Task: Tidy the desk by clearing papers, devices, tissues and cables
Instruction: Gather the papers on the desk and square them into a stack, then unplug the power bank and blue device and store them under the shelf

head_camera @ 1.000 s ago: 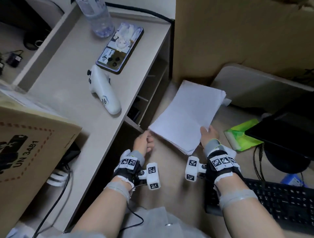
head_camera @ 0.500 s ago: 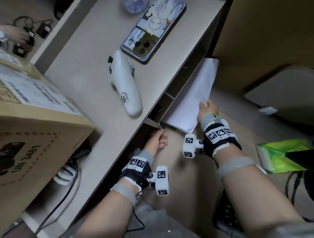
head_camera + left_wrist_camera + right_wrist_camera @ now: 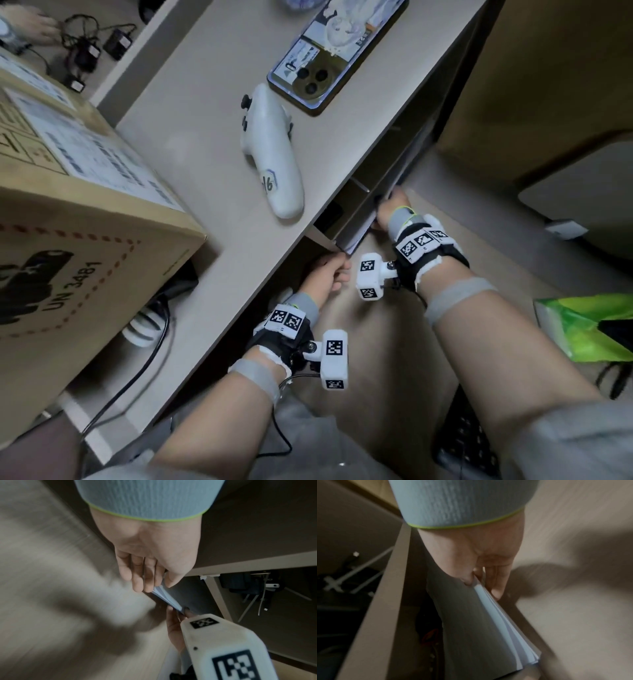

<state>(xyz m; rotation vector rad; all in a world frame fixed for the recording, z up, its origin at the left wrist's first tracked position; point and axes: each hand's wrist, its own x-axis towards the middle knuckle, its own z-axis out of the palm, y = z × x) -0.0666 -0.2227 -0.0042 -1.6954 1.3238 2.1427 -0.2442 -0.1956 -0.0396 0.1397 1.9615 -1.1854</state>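
A stack of white papers (image 3: 356, 236) stands on edge, mostly pushed into the open shelf slot (image 3: 383, 164) under the raised desk shelf. My right hand (image 3: 388, 205) pinches its edge, thumb on one side and fingers on the other, as the right wrist view shows: right hand (image 3: 481, 586), paper stack (image 3: 501, 628). My left hand (image 3: 337, 274) is at the near corner below the shelf edge. In the left wrist view the left hand (image 3: 154, 586) pinches that corner of the paper stack (image 3: 164, 597) between thumb and fingers. Most of the stack is hidden in the slot.
On the raised shelf lie a white controller (image 3: 274, 161) and a phone (image 3: 329, 51), beside a cardboard box (image 3: 68, 240). A green tissue pack (image 3: 589, 329) and a black keyboard (image 3: 466, 445) lie at right. Chargers and cables (image 3: 85, 48) sit at top left near another person's hand (image 3: 27, 24).
Both hands carried the paper stack from flat on the desk leftwards, tipped it on edge and slid it into the shelf slot. Only its near edge still shows.
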